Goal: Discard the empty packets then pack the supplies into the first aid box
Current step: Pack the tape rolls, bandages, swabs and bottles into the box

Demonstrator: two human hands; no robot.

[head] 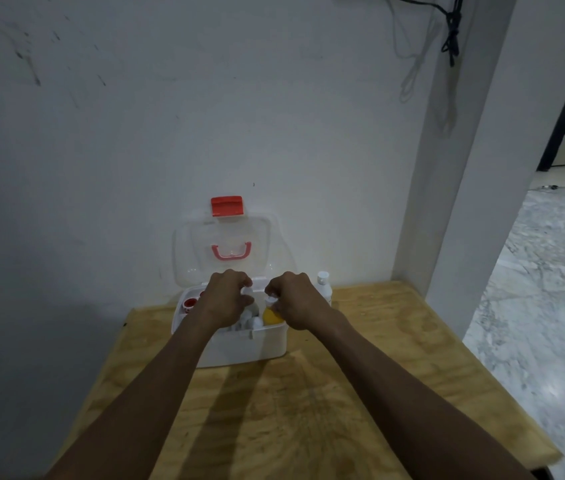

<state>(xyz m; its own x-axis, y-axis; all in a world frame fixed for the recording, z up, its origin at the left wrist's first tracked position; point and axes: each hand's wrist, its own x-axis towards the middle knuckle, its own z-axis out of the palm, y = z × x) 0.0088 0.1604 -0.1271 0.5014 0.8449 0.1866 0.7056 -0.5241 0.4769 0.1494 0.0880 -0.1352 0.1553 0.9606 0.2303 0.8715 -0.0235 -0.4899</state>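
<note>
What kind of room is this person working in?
Probably a plain room in a home: a plywood table against a bare white wall, marble-patterned floor, and cords hanging near a pillar.

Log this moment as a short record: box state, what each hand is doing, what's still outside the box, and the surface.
box: white first aid box, clear lid open and upright by the wall, red latch on top
left hand: left hand over the box interior, fingers curled on a small white item, unclear what
right hand: right hand closed on the yellow bottle inside the box
outside box: white bottle standing just right of the box
surface: wooden table
</note>
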